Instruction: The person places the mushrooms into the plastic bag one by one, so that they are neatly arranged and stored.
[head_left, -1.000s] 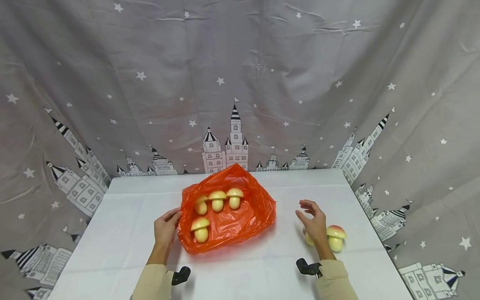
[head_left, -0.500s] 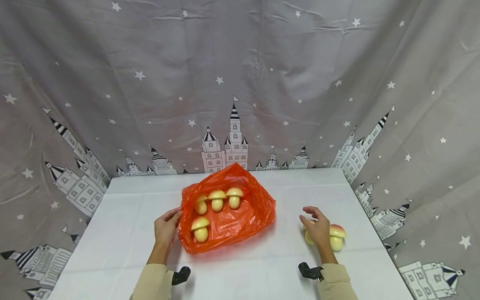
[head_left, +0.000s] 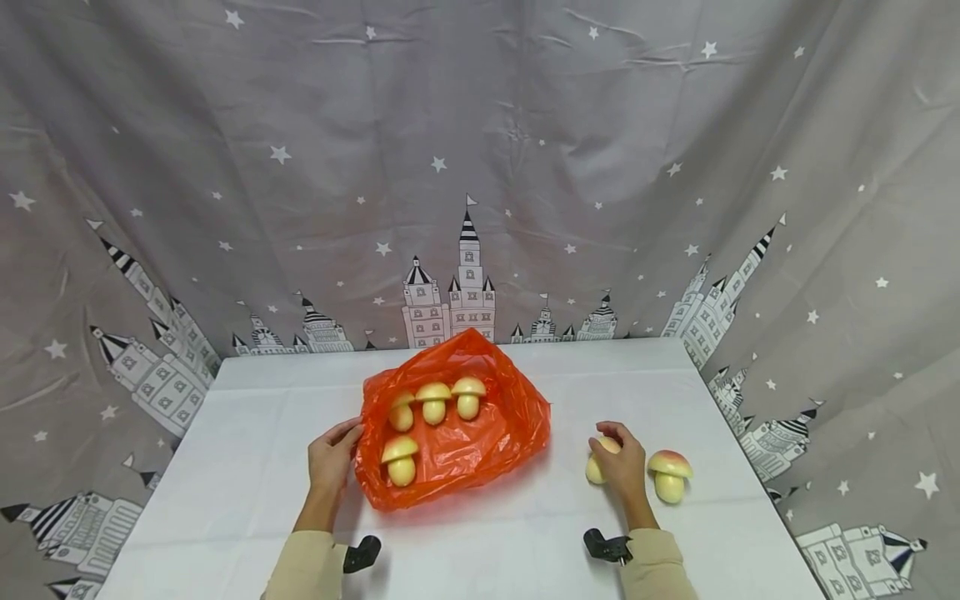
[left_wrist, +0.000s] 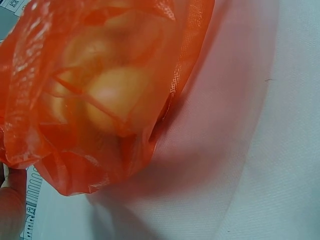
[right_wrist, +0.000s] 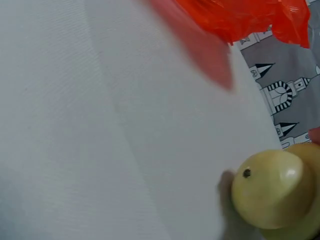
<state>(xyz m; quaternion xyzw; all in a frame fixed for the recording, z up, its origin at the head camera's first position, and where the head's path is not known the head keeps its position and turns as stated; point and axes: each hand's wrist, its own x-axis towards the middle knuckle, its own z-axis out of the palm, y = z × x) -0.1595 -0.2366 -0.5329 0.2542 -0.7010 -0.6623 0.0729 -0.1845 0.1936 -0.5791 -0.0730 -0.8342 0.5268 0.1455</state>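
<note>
An orange-red plastic bag (head_left: 521,421) lies with its mouth spread toward me in the head view. Several yellow toy mushrooms (head_left: 400,461) are inside it, three along the back and one nearer the front left. My left hand (head_left: 330,458) pinches the bag's left rim; in the left wrist view the film of the bag (left_wrist: 75,170) covers blurred round shapes. To the right of the bag, my right hand (head_left: 628,467) grips another toy mushroom (head_left: 595,472) by its cap. Its pale rounded stem (right_wrist: 272,187) shows in the right wrist view, while the fingers are mostly out of frame.
One more toy mushroom (head_left: 670,477), its cap tinged red, stands on the white tabletop (head_left: 525,542) to the right of my right hand. A grey curtain (head_left: 480,150) printed with castles and stars hangs behind the table and at both sides.
My right hand first moved right and down onto the nearer toy mushroom, took hold of it, and has shifted left with it. My left hand and the bag have stayed put.
</note>
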